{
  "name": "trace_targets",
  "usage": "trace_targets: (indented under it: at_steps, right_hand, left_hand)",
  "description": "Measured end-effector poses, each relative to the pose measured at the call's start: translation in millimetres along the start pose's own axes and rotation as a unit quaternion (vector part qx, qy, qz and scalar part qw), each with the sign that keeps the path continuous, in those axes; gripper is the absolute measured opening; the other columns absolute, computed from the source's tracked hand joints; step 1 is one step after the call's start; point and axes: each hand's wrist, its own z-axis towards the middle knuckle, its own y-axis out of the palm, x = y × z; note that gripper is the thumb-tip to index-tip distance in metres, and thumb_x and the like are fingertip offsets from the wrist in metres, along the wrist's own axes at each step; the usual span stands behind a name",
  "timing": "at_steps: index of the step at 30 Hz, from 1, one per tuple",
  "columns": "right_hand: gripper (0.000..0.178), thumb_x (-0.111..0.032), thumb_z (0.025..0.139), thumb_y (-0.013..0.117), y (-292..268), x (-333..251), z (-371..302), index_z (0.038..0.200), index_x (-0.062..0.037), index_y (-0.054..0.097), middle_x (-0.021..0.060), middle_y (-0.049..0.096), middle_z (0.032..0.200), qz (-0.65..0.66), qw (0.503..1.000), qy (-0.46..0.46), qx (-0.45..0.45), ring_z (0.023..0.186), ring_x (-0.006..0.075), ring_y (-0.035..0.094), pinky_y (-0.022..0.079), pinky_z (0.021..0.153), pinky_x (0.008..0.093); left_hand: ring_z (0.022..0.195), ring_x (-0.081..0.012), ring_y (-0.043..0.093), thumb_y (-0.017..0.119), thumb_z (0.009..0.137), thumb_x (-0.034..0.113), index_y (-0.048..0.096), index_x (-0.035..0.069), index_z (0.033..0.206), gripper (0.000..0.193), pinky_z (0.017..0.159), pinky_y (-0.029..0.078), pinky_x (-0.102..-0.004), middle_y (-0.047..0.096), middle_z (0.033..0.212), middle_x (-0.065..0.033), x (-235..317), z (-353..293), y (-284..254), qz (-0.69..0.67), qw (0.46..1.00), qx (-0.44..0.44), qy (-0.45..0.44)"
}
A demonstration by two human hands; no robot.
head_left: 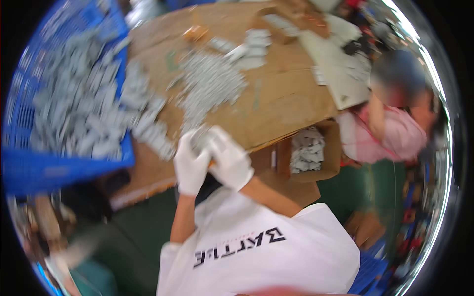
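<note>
Both my hands wear white gloves and meet at the near edge of the cardboard-covered table (291,98). My left hand (191,165) and my right hand (228,157) are closed around a small grey piece (199,140), blurred and mostly hidden by the fingers. A bit of orange shows between the palms; I cannot make out what it is. Just beyond my fingers spreads a pile of small, flat light-grey pieces (210,84). More grey pieces (150,128) lie in a heap to the left of my hands.
A blue plastic crate (64,170) full of grey pieces stands at the left. Below the table's right edge, an open carton (332,148) holds white-grey pieces. Stacked pieces (256,47) and an orange item (195,33) lie farther back. A person in pink (387,130) sits at the right.
</note>
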Motion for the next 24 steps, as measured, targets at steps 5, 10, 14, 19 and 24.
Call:
trace_targets:
  at_steps: [5, 10, 14, 19, 24]
  right_hand:
    - [0.06, -0.014, 0.07, 0.077, -15, 1, 8, 0.127, -0.0074, 0.061, 0.0166, 0.057, 0.137, 0.008, 1.0, -0.004, 0.004, 0.1, 0.029, 0.069, 0.058, 0.075, 0.0348]
    - [0.061, -0.015, 0.071, 0.08, -16, -6, 12, 0.128, -0.0075, 0.062, 0.0173, 0.057, 0.136, -0.011, 0.999, -0.04, 0.032, 0.1, 0.0269, 0.069, 0.059, 0.072, 0.0309]
    - [0.062, -0.016, 0.071, 0.081, -14, -10, 15, 0.129, -0.0072, 0.061, 0.0174, 0.057, 0.135, -0.006, 0.998, -0.046, 0.032, 0.099, 0.0263, 0.069, 0.059, 0.072, 0.0305]
    - [0.061, -0.017, 0.07, 0.083, -12, -8, 19, 0.126, -0.0066, 0.062, 0.0162, 0.059, 0.128, 0.009, 0.999, -0.032, 0.014, 0.094, 0.0258, 0.07, 0.06, 0.07, 0.031]
    - [0.061, -0.019, 0.068, 0.084, -4, 1, 21, 0.124, -0.0073, 0.062, 0.0161, 0.059, 0.128, 0.021, 0.999, -0.032, 0.03, 0.091, 0.0251, 0.07, 0.06, 0.068, 0.031]
  left_hand:
    - [0.097, -0.0127, 0.071, 0.063, 0.09, 0.001, 0.063, 0.0, 0.122, 0.031, 0.083, 0.057, -0.0286, 0.073, 0.105, -0.0125, 15, -1, 10, -0.112, 0.99, 0.012, -0.079]
    - [0.104, -0.013, 0.066, 0.062, 0.095, 0.002, 0.059, -0.004, 0.124, 0.03, 0.088, 0.056, -0.0278, 0.069, 0.112, -0.0102, 28, -6, -1, -0.088, 0.991, 0.004, -0.099]
    - [0.105, -0.0131, 0.067, 0.062, 0.094, 0.002, 0.059, -0.005, 0.124, 0.031, 0.087, 0.057, -0.0277, 0.069, 0.113, -0.011, 27, -9, -6, -0.062, 0.994, 0.011, -0.088]
    - [0.106, -0.0132, 0.066, 0.063, 0.093, 0.002, 0.059, -0.005, 0.127, 0.035, 0.088, 0.057, -0.0282, 0.069, 0.114, -0.0113, 28, -11, -6, -0.08, 0.99, 0.002, -0.116]
    - [0.105, -0.0128, 0.066, 0.064, 0.091, 0.0, 0.06, -0.004, 0.128, 0.037, 0.088, 0.057, -0.0282, 0.07, 0.113, -0.0104, 26, -2, -3, -0.077, 0.989, -0.003, -0.128]
